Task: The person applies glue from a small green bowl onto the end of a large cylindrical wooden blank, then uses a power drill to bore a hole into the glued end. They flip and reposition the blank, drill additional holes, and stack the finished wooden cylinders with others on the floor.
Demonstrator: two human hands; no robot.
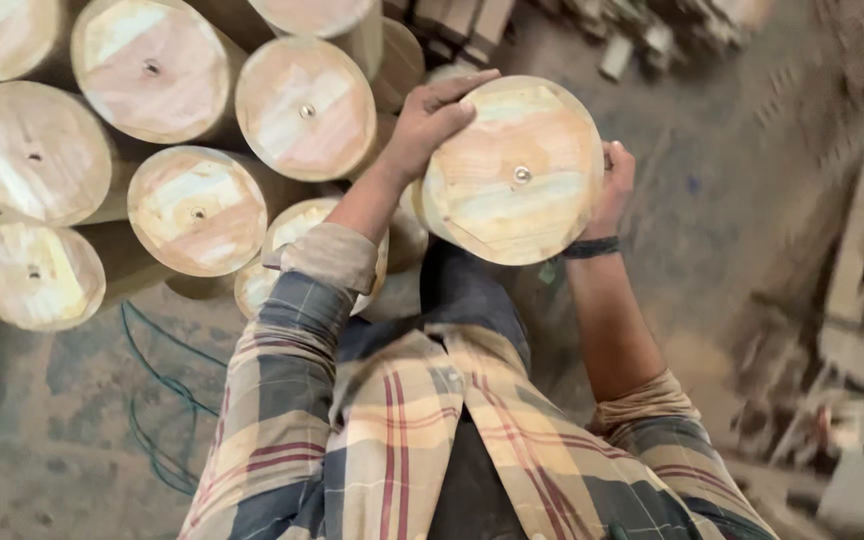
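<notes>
I look down at a round wooden cylinder (512,170) whose pale flat end, with a small metal pin at its centre, faces up at me. My left hand (430,120) grips its upper left rim, fingers curled over the edge. My right hand (614,185) holds its right side, with a dark band on the wrist. Both forearms come out of rolled plaid sleeves. The cylinder's body below its end is hidden behind the end face.
Several similar wooden cylinders (197,210) stand packed together at the left and top. A blue-green cord (157,385) lies on the dusty floor at lower left. Wood scraps and planks (852,300) clutter the right side.
</notes>
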